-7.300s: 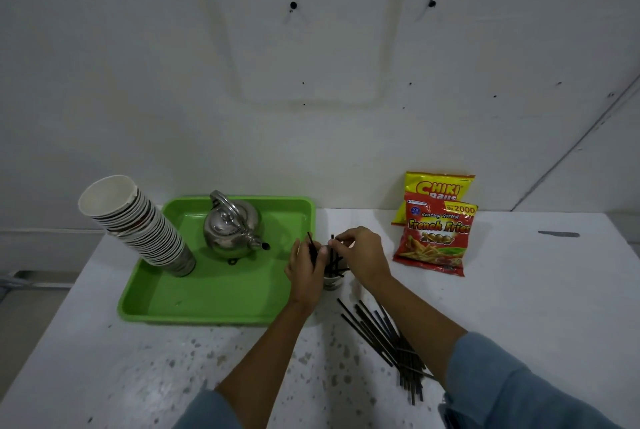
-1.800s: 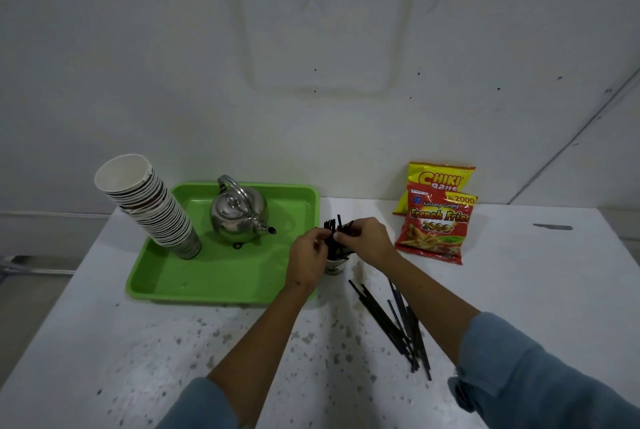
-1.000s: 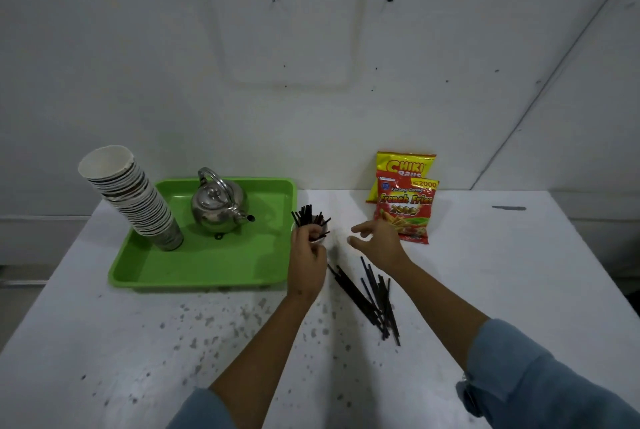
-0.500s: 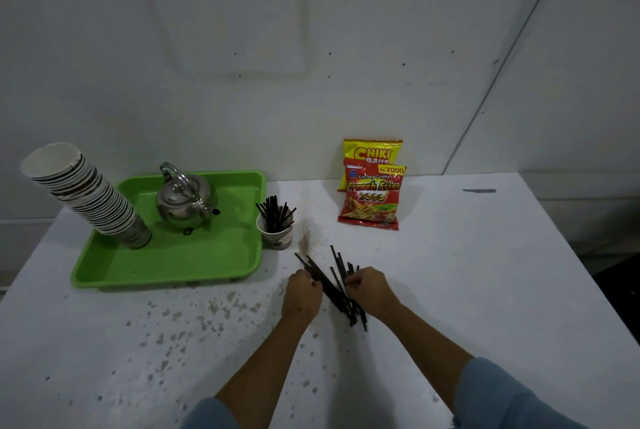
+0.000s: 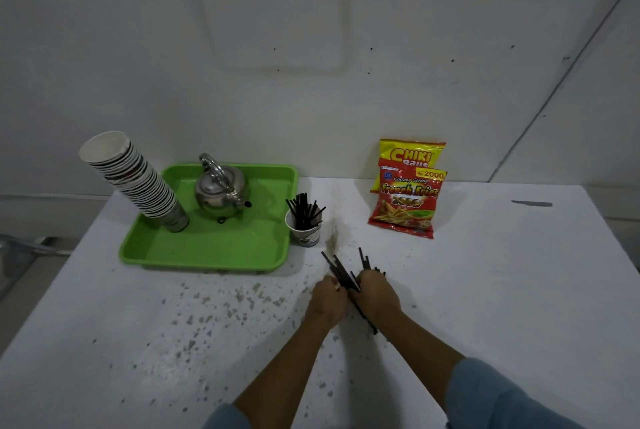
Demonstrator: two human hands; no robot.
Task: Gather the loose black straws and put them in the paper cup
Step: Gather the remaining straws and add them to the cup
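A small paper cup point(image 5: 306, 234) stands on the white table just right of the green tray, with several black straws point(image 5: 304, 211) sticking up out of it. Nearer to me, a loose bundle of black straws point(image 5: 337, 269) lies on the table. My left hand point(image 5: 329, 297) and my right hand point(image 5: 375, 295) are side by side on this bundle, both with fingers curled around the straws. The straws' far ends poke out beyond my knuckles, and a near end shows under my right wrist.
A green tray point(image 5: 221, 248) at the left holds a steel kettle point(image 5: 220, 194) and a leaning stack of paper cups point(image 5: 138, 182). Two snack bags point(image 5: 407, 196) stand at the back against the wall. The table point(image 5: 138, 324) is speckled with dark spots.
Both hands left the cup and came down toward me onto the loose bundle. They have closed together around the straws. The cup now stands alone with its straws.
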